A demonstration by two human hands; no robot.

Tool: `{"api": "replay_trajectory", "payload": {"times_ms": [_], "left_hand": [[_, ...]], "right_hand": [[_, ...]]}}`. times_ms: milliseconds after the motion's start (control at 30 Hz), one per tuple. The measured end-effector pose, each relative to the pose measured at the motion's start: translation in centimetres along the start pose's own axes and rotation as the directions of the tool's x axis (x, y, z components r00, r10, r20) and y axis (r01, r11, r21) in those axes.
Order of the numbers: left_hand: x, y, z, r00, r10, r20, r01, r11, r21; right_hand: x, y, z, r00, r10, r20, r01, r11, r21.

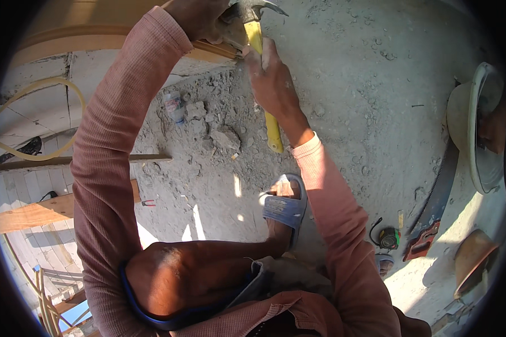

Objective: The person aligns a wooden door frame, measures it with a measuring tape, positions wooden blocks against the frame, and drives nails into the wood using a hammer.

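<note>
My right hand (272, 84) is wrapped round the yellow handle of a claw hammer (274, 135), whose metal head with its curved claw is up at the top edge. Close beside the hammer head, my left hand (199, 18) is closed over the corner of a brown wooden board (219, 48). Whatever its fingers pinch there is hidden, and part of that hand is cut off by the top of the picture.
Broken concrete lumps (225, 136) and a clear plastic bottle (174, 108) lie on the dusty floor. To the right are a hand saw (436, 196), a tape measure (388, 237), a pale basin (471, 126) and a brown bowl (473, 263). A wooden plank (36, 214) lies left.
</note>
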State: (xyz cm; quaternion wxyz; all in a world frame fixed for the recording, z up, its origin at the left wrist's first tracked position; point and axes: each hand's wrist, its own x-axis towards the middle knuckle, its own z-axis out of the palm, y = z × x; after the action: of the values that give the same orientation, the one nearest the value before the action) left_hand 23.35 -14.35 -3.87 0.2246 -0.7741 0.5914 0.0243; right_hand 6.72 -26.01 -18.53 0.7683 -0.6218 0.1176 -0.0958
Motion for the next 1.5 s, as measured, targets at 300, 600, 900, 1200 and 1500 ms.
{"api": "replay_trajectory", "payload": {"times_ms": [300, 600, 900, 1200, 1500], "left_hand": [[-0.1, 1.0, 0.4, 0.939, -0.299, 0.168, 0.325, 0.933, -0.157], [3.8, 13.4, -2.4, 0.957, -0.154, -0.246, 0.052, 0.926, -0.375], [8.1, 21.8, 4.5, 0.969, -0.237, 0.065, 0.152, 0.372, -0.916], [25.4, 31.5, 5.3, 0.931, -0.351, -0.098, 0.127, 0.564, -0.816], [25.7, 29.8, 4.3, 0.947, -0.322, -0.012, 0.172, 0.539, -0.824]], "right_hand": [[-2.7, 2.1, -1.1, 0.996, 0.081, 0.048, -0.073, 0.985, -0.156], [-18.8, 3.8, -4.1, 0.866, 0.458, 0.201, -0.432, 0.888, -0.159], [-24.6, 5.6, -2.7, 0.494, 0.327, 0.806, -0.152, 0.945, -0.29], [-30.4, 13.7, -1.2, 0.611, -0.005, 0.791, 0.287, 0.933, -0.217], [-32.3, 15.7, -3.3, 0.729, -0.217, 0.649, 0.422, 0.889, -0.178]]}}
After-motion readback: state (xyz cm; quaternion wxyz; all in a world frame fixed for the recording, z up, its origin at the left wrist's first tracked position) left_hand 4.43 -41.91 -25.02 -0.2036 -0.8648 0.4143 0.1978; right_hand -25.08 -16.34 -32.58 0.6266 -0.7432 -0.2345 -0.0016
